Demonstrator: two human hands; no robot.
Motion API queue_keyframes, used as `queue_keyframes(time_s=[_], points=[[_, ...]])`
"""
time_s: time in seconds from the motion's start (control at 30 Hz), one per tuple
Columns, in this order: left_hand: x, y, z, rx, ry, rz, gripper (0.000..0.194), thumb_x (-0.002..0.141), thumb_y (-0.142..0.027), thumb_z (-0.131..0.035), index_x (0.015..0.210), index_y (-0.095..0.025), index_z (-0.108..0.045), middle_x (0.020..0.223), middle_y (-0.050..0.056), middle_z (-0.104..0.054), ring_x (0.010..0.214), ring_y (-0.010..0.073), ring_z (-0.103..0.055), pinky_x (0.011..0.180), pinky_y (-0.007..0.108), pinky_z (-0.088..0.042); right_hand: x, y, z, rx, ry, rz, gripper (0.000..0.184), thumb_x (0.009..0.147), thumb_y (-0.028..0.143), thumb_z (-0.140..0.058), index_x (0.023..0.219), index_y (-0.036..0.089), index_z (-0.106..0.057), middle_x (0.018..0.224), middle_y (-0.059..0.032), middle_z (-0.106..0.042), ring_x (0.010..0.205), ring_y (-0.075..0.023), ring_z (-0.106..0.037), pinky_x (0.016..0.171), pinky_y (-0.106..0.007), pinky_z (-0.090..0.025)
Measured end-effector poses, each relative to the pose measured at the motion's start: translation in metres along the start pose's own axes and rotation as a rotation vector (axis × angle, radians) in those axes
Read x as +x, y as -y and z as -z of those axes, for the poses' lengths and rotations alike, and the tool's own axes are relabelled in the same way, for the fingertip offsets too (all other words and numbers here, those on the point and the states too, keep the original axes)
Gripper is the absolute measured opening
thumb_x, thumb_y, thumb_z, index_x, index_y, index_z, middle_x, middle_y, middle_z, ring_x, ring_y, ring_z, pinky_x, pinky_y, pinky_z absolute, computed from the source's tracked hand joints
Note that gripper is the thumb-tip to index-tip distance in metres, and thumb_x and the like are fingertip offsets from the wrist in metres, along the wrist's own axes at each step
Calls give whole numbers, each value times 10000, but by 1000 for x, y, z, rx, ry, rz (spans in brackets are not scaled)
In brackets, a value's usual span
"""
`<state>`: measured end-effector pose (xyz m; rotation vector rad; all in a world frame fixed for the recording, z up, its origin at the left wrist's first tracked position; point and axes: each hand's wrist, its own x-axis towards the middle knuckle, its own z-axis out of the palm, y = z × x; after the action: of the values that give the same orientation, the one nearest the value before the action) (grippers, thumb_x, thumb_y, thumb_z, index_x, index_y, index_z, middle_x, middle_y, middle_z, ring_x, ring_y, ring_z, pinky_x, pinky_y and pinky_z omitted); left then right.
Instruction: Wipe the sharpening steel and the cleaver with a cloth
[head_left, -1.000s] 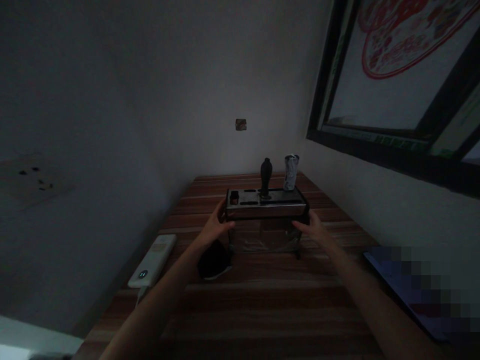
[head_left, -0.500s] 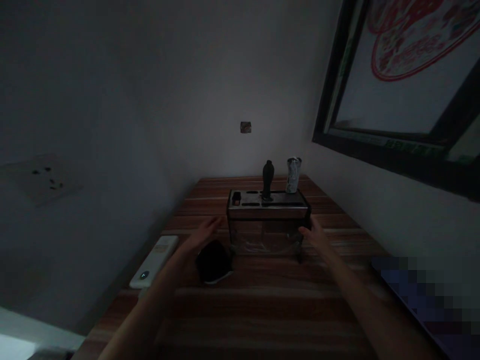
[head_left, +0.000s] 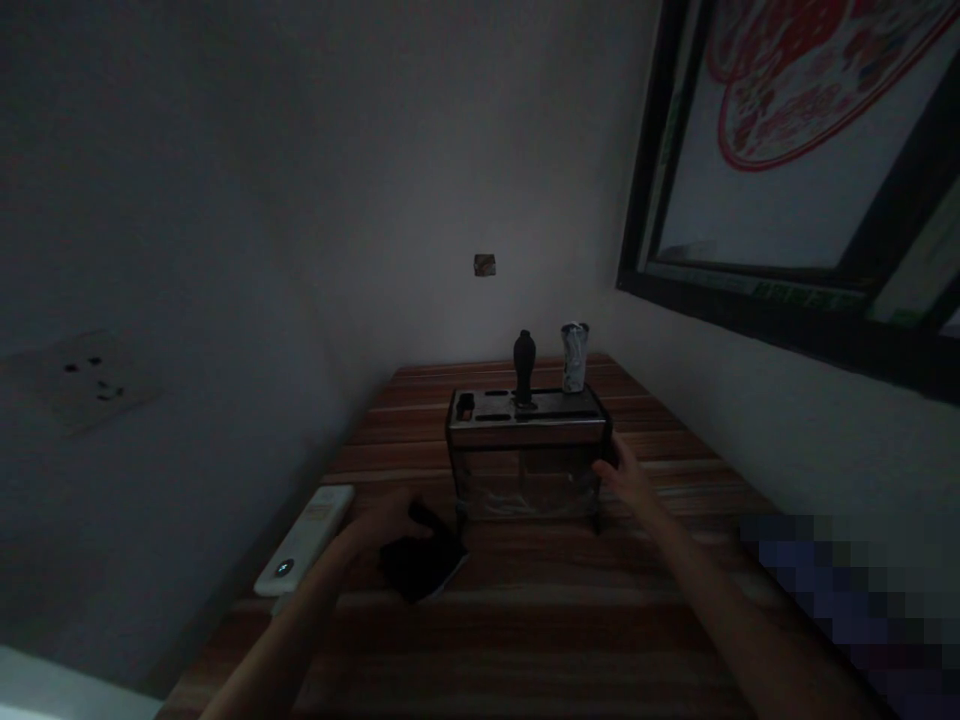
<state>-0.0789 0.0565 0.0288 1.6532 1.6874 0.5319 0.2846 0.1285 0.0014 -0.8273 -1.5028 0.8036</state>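
Note:
A knife holder [head_left: 529, 435] with a slotted metal top and a clear front stands on the wooden table. From its top rise a black handle [head_left: 524, 366] and a handle in shiny, crinkled wrapping [head_left: 574, 357]. My right hand [head_left: 628, 475] grips the holder's right side, thumb at the front and fingers partly hidden behind the edge. Left of the holder, my left hand [head_left: 386, 520] is closed on a black cloth [head_left: 424, 565], pulling up one corner while the rest lies on the table. Dim light blurs the left fingertips.
A white device with a small lit round display [head_left: 307, 540] lies at the table's left edge. A dark flat object [head_left: 795, 570], partly pixelated, is at the right. Walls close in on the left and back, and a framed picture [head_left: 750, 270] hangs at right.
My left hand has moved down from beside the holder to the black cloth and taken hold of it, lifting a corner. My right hand remains at the holder's right side. The view has shifted slightly.

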Motion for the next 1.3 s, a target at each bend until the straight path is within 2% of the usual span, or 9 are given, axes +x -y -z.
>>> queue_keyframes(time_s=[0.1, 0.27, 0.37, 0.5, 0.6, 0.83, 1.0, 1.1, 1.3], points=[[-26, -11, 10, -30, 68, -15, 256, 589, -349, -704, 766, -176, -638, 713, 12, -665, 703, 216, -597, 593, 247, -413, 0, 3, -2, -24, -31, -20, 801, 606, 693, -624, 1251, 235, -499, 1248, -115, -569, 1179, -294, -500, 976, -429, -415], [-57, -34, 16, -479, 196, 3, 248, 650, -365, -714, 810, -201, -620, 673, -46, -627, 648, 138, -567, 557, 186, -379, -1, 8, -2, -10, -27, -26, 800, 610, 676, -637, 1259, 231, -492, 1255, -115, -565, 1190, -285, -492, 992, -424, -401], [-55, -46, -9, -806, 237, 76, 284, 629, -332, -752, 854, -196, -644, 737, -23, -660, 682, 143, -599, 616, 200, -419, -2, 9, 1, -10, -7, -42, 780, 615, 666, -643, 1253, 242, -495, 1293, -108, -537, 1213, -279, -472, 1013, -425, -379], [-46, -51, -75, -1136, 258, 248, 324, 684, -314, -723, 960, -166, -642, 892, 65, -705, 817, 211, -657, 770, 294, -474, 1, 14, 3, -5, 34, -58, 778, 586, 705, -630, 1200, 236, -537, 1266, -112, -557, 1214, -289, -468, 998, -438, -395], [-44, -47, -114, -1288, 405, 370, 287, 721, -279, -685, 928, -83, -656, 935, 140, -705, 916, 241, -653, 864, 315, -464, 1, 27, 7, -16, 5, -27, 667, 661, 689, -580, 1158, 245, -562, 1215, -97, -593, 1167, -265, -512, 976, -415, -421], [-44, -41, -116, -1384, 259, 192, 388, 661, -123, -703, 1039, -170, -629, 945, 89, -713, 884, 240, -668, 817, 328, -498, -43, 62, 16, -183, -410, -130, 349, 837, 534, -469, 834, 223, -629, 810, -73, -660, 738, -208, -611, 708, -324, -507], [-43, -41, -117, -1487, 221, 287, 558, 640, -175, -744, 1169, -190, -565, 975, 96, -712, 960, 281, -650, 888, 376, -475, -88, 66, -26, -120, -32, -268, 437, 839, 587, -401, 803, 204, -608, 630, -18, -593, 502, -154, -536, 452, -251, -427], [-41, -40, -118, -1541, 196, 296, 623, 621, -179, -761, 1205, -193, -542, 999, 94, -710, 1035, 289, -617, 903, 366, -470, -103, 58, -48, -241, 163, -271, 363, 831, 533, -470, 706, 206, -566, 596, 11, -554, 546, -151, -542, 502, -240, -429], [-30, -36, -122, -1510, 241, 376, 539, 683, -255, -723, 1190, -153, -570, 1037, 134, -696, 1069, 321, -590, 921, 395, -463, -100, 69, -46, -490, 214, -93, 418, 875, 482, -414, 585, 204, -530, 578, 4, -578, 558, -157, -565, 532, -241, -420]])
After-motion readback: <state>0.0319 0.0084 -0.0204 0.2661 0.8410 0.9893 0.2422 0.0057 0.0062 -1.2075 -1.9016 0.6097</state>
